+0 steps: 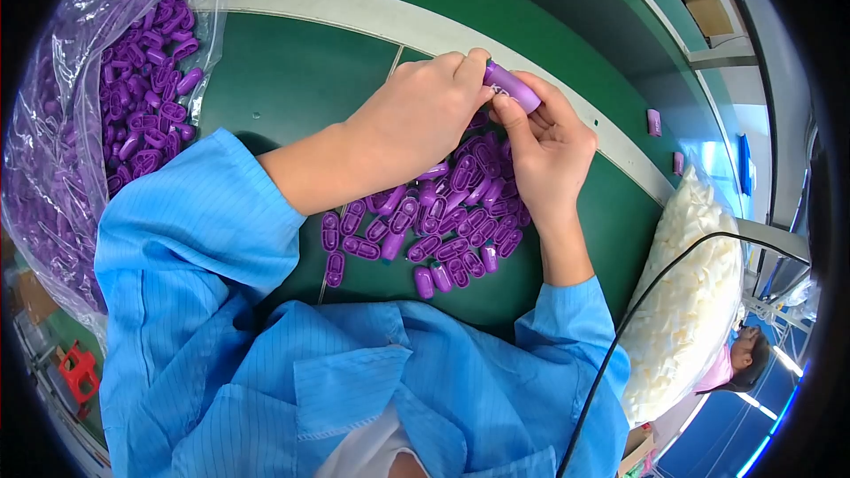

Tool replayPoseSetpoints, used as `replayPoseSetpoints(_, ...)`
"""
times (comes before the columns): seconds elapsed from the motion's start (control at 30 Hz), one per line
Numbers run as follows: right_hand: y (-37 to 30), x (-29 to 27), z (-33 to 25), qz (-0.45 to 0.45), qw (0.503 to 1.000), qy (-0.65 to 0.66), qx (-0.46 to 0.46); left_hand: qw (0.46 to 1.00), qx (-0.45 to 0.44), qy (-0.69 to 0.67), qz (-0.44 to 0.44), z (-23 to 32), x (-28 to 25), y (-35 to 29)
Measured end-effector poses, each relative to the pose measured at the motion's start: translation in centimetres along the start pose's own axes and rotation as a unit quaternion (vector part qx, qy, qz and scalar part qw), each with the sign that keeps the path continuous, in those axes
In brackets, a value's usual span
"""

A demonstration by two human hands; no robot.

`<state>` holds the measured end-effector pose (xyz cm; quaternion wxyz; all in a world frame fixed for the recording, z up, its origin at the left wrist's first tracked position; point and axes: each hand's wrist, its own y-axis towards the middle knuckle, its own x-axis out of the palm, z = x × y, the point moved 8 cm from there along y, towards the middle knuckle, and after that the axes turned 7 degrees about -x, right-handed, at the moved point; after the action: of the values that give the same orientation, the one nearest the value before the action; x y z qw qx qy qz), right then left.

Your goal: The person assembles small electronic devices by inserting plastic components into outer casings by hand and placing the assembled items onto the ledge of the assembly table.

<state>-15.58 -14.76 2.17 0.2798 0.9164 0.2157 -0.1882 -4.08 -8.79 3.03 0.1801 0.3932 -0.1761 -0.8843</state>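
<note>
1. The right hand (pixel 553 142) is closed around a purple case (pixel 524 94), thumb on the near side, fingers behind; the fingers' contact on the far side is hidden.
2. The left hand (pixel 412 102) is drawn into a pinch at the case's left end, its fingertips touching there; whether it grips the case itself or a small part is covered by its own knuckles, so I cannot tell.
3. A dark end piece (pixel 488 65) shows just beside the left fingertips, mostly masked. White print on the case is partly behind the right thumb.
4. Nearer the body than the grip lies a heap of purple shells (pixel 443 221); its upper part is hidden behind both hands.
5. Well left of the grip, a clear bag (pixel 62 80) holds more purple pieces, blurred by folds and glare; the sleeve overlaps its edge.
6. Right of the grip, a sack of pale pieces (pixel 686 292) is crossed by a black cable (pixel 606 357), which runs off the lower edge.
</note>
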Motion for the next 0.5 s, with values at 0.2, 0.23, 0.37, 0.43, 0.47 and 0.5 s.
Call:
replayPoseSetpoints(0.2,1.1,0.5,1.4,-0.028,0.966,0.242,0.091,0.999,0.029,-0.046,0.005,-0.8,-0.4,1.0)
replayPoseSetpoints(0.23,1.0,0.6,2.1,-0.045,0.96,0.253,0.111,0.997,0.036,-0.071,-0.024,-0.8,-0.3,1.4)
replayPoseSetpoints(0.37,1.8,0.5,3.0,-0.054,0.991,0.104,0.061,0.981,-0.078,-0.144,-0.104,-4.4,1.0,3.2)
replayPoseSetpoints(0.43,2.3,-0.5,4.8,-0.018,0.998,0.052,0.018,0.987,-0.097,-0.107,-0.063,-6.3,0.6,4.8)
replayPoseSetpoints(0.47,2.6,-1.3,5.2,0.004,1.0,0.007,0.002,0.994,-0.083,-0.059,-0.028,-7.3,-0.1,5.3)
replayPoseSetpoints(0.5,2.8,-2.3,5.7,0.026,0.999,-0.041,-0.012,0.998,-0.068,-0.013,0.006,-8.2,-0.8,5.7)
